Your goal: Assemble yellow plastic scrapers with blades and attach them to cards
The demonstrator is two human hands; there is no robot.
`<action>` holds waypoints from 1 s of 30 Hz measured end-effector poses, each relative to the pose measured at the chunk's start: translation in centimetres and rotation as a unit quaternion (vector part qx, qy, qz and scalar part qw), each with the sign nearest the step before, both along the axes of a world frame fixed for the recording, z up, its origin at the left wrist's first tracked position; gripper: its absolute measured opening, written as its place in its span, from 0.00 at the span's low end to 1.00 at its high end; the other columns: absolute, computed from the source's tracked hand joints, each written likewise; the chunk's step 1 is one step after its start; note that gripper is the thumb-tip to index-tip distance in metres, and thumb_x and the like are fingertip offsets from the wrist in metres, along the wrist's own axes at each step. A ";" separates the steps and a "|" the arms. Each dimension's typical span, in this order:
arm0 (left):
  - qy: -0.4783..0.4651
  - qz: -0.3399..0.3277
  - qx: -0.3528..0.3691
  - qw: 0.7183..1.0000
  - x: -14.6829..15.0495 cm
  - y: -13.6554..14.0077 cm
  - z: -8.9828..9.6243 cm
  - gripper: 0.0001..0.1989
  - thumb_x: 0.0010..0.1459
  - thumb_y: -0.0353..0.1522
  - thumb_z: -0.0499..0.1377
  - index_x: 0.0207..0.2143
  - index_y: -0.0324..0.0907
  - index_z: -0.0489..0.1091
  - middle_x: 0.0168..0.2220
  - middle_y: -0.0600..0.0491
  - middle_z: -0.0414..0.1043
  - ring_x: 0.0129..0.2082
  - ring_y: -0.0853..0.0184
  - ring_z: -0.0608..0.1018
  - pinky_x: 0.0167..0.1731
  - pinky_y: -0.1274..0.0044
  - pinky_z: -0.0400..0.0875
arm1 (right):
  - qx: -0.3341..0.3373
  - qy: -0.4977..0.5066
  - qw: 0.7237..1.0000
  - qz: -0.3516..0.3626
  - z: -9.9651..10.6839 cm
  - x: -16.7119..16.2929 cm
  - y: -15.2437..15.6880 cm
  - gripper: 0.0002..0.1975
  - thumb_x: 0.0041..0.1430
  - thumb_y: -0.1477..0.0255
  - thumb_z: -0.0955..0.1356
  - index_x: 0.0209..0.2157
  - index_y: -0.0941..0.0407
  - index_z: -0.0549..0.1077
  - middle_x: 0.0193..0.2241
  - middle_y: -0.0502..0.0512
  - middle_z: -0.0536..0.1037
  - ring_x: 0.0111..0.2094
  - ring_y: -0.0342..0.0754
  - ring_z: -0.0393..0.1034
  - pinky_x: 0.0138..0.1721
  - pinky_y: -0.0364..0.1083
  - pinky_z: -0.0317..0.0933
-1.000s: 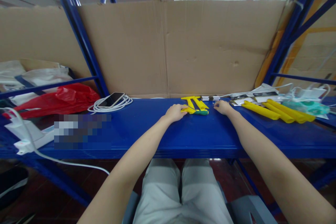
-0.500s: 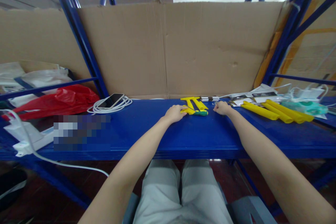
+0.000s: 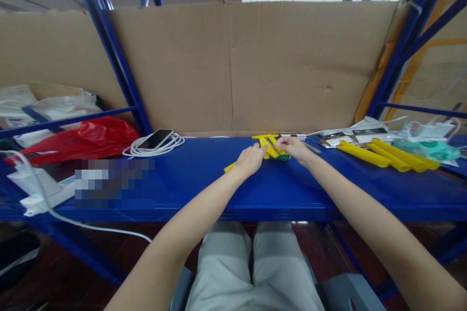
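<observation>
My left hand (image 3: 251, 159) is closed around a long yellow plastic piece (image 3: 229, 167), whose end sticks out below my wrist. Just right of it, my right hand (image 3: 295, 148) has its fingertips pinched together at the yellow pieces; what they hold is too small to make out. Beneath the two hands lie more yellow plastic pieces (image 3: 265, 138), one with a dark groove along it. A green part (image 3: 282, 158) shows at their near edge. To the right of my right hand, a thin flat strip (image 3: 312, 147) rests on the blue tabletop (image 3: 204, 175).
Several yellow tubes (image 3: 394, 155) lie at the right beside flat packets (image 3: 368, 134) and a green plastic bag (image 3: 423, 149). A phone (image 3: 156, 139) rests on coiled white cable (image 3: 136, 149) at left, near a red bag (image 3: 98, 136). Cardboard (image 3: 175, 68) stands behind.
My right hand has moved left to the yellow pieces, fingers pinching. My left hand has shifted slightly right, and a yellow end now shows below its wrist.
</observation>
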State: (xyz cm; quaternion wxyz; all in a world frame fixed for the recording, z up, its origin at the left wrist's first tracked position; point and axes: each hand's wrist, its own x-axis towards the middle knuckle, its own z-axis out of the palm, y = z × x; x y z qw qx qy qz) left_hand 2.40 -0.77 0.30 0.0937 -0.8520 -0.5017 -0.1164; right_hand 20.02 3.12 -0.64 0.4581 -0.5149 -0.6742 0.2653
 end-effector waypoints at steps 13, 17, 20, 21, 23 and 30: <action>-0.002 0.013 0.004 1.000 0.3 -0.4 -0.1 0.21 0.64 0.31 0.43 0.58 0.44 0.58 0.46 0.43 0.66 0.42 0.59 0.75 0.40 0.71 0.68 | 0.042 -0.075 0.996 0.022 -0.1 -1.4 -0.5 0.06 0.45 0.74 0.66 0.18 0.57 0.67 0.25 0.52 0.73 0.32 0.45 0.67 0.40 0.46 0.59; 0.004 0.012 0.017 1.000 0.3 -0.4 -0.2 0.20 0.64 0.31 0.43 0.57 0.44 0.58 0.45 0.44 0.66 0.41 0.61 0.75 0.38 0.72 0.68 | 0.055 -0.077 0.995 0.022 -0.3 -1.1 -0.3 0.05 0.44 0.74 0.66 0.19 0.57 0.69 0.24 0.51 0.73 0.31 0.45 0.67 0.39 0.46 0.59; 0.006 0.013 0.026 1.000 0.3 -0.4 -0.3 0.20 0.64 0.31 0.43 0.57 0.44 0.59 0.44 0.45 0.66 0.40 0.61 0.75 0.37 0.73 0.68 | 0.066 -0.074 0.994 0.035 -0.5 -0.9 -0.2 0.04 0.44 0.74 0.66 0.19 0.57 0.69 0.24 0.51 0.73 0.31 0.45 0.67 0.38 0.46 0.59; 0.005 0.015 0.028 0.999 0.3 -0.4 -0.2 0.20 0.63 0.31 0.43 0.57 0.44 0.59 0.44 0.45 0.66 0.40 0.60 0.75 0.36 0.73 0.68 | 0.068 -0.074 0.994 0.038 -0.5 -0.9 -0.2 0.04 0.44 0.74 0.66 0.19 0.57 0.70 0.24 0.51 0.73 0.31 0.45 0.67 0.39 0.46 0.59; 0.002 0.018 0.027 0.999 0.3 -0.5 -0.2 0.20 0.63 0.31 0.44 0.56 0.44 0.60 0.44 0.45 0.66 0.40 0.60 0.75 0.36 0.73 0.69 | 0.070 -0.077 0.994 0.038 -0.5 -0.9 -0.2 0.04 0.44 0.74 0.66 0.19 0.57 0.70 0.25 0.51 0.73 0.31 0.45 0.66 0.40 0.46 0.59; -0.022 0.028 0.027 0.999 0.3 -0.5 -0.2 0.20 0.63 0.34 0.46 0.57 0.49 0.59 0.43 0.47 0.67 0.40 0.61 0.76 0.36 0.74 0.69 | 0.059 -0.070 0.996 0.003 -0.2 -1.3 -0.6 0.02 0.44 0.74 0.66 0.21 0.57 0.69 0.26 0.50 0.71 0.33 0.46 0.65 0.41 0.48 0.58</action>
